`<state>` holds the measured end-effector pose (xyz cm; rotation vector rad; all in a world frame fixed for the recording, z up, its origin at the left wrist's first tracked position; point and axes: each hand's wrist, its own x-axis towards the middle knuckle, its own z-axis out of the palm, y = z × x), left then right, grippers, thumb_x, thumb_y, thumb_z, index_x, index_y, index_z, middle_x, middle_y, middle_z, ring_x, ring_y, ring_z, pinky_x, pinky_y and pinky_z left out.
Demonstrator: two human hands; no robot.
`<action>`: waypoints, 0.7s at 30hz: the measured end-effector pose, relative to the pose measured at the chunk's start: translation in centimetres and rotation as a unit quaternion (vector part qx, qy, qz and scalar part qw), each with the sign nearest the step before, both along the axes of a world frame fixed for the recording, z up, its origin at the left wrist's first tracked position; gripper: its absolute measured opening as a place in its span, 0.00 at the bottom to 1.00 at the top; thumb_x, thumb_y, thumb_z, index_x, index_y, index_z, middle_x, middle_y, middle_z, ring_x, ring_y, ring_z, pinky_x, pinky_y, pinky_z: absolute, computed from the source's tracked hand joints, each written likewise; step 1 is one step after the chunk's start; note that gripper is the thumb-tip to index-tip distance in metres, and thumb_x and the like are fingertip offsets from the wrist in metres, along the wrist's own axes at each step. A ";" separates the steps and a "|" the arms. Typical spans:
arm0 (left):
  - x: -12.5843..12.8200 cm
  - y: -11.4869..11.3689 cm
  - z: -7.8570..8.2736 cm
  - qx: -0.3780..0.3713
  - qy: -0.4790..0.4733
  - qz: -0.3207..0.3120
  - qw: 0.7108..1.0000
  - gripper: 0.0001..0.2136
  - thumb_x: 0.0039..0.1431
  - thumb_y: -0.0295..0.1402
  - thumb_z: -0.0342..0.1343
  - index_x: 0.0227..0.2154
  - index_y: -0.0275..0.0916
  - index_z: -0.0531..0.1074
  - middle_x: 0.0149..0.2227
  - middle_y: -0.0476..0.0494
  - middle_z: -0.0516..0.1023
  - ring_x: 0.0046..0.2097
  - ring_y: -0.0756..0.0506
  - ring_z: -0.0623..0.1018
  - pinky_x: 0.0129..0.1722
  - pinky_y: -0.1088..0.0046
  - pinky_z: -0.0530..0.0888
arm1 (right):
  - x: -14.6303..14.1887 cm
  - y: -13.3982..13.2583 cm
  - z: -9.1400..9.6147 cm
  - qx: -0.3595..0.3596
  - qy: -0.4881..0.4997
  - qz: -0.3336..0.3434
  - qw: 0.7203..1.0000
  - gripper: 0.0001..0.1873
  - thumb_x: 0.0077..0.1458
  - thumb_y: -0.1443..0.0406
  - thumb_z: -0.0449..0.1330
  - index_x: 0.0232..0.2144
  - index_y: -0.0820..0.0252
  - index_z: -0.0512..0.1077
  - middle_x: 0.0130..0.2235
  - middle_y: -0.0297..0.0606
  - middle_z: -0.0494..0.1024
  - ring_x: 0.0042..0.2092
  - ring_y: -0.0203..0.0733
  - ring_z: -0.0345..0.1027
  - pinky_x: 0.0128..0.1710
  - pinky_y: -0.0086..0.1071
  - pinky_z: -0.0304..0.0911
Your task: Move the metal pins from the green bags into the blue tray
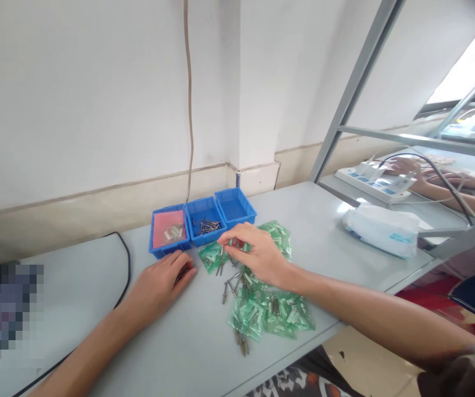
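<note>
while the left hand (161, 278) rests on the bench (171, 342) in front of the middle blue bin (209, 238) and to its left, the right hand (258, 253) is in front of that bin and to its right, thumb and fingertips pinched together on a small metal pin (222, 250). the small metal pin is just in front of the middle blue bin, its long axis close to upright with a slight tilt; it is too small to tell which end is the head. the left hand's fingers curl inward, leaving a narrow gap by the thumb; something dark shows there, but i cannot tell whether it is gripped.

the middle blue bin contains a heap of pins (210, 226) lying at mixed angles. against its left side is the left blue bin (170, 251), with a pink sheet (167, 220) and small pale pieces (174, 232) inside. against its right side is the right blue bin (237, 208).

a small green bag (210, 261) with short metal parts in it lies close in front of the middle blue bin. farther forward and right of that bin are larger green bags (290, 322), with pins and pale pieces visible through the plastic. loose pins (225, 295) lie between, their long axes slanting different ways.
</note>
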<state>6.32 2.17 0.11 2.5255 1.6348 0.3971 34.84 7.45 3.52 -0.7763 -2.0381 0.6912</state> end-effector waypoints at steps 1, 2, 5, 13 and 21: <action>0.0 0.0 0.0 0.001 0.000 0.000 1.000 0.11 0.76 0.45 0.46 0.44 0.45 0.68 0.41 0.48 0.77 0.40 0.44 0.77 0.38 0.68 0.69 | 0.0 0.0 0.0 0.003 0.004 -0.004 1.000 0.09 0.65 0.71 0.65 0.43 0.50 0.80 0.42 0.32 0.83 0.42 0.41 0.72 0.43 0.34 0.67; 0.0 0.0 0.0 0.000 0.001 0.000 1.000 0.11 0.76 0.45 0.46 0.44 0.45 0.68 0.41 0.48 0.77 0.40 0.44 0.77 0.38 0.68 0.69 | 0.0 0.0 -0.1 0.005 0.006 -0.007 1.000 0.09 0.64 0.71 0.65 0.42 0.50 0.80 0.41 0.32 0.83 0.42 0.42 0.72 0.43 0.34 0.67; 0.1 0.0 0.0 0.000 -0.001 0.000 1.000 0.11 0.76 0.45 0.46 0.44 0.45 0.69 0.41 0.48 0.77 0.40 0.44 0.78 0.38 0.68 0.69 | 0.0 0.2 0.0 0.010 0.014 -0.006 1.000 0.07 0.66 0.69 0.65 0.41 0.50 0.82 0.39 0.32 0.83 0.42 0.42 0.72 0.42 0.34 0.67; 0.0 0.0 0.0 -0.004 0.001 0.001 1.000 0.12 0.76 0.45 0.46 0.44 0.46 0.68 0.41 0.49 0.77 0.39 0.44 0.77 0.38 0.68 0.69 | 0.2 0.4 0.2 -0.061 0.055 0.016 0.996 0.12 0.72 0.61 0.59 0.41 0.53 0.83 0.43 0.37 0.82 0.43 0.42 0.75 0.43 0.35 0.69; 0.0 0.0 -0.1 0.015 -0.007 -0.006 1.000 0.12 0.76 0.45 0.46 0.44 0.45 0.69 0.41 0.48 0.77 0.40 0.45 0.78 0.38 0.68 0.70 | 0.1 0.7 -0.3 -0.125 0.092 0.002 0.988 0.11 0.70 0.58 0.61 0.39 0.55 0.81 0.43 0.37 0.83 0.37 0.39 0.74 0.38 0.33 0.69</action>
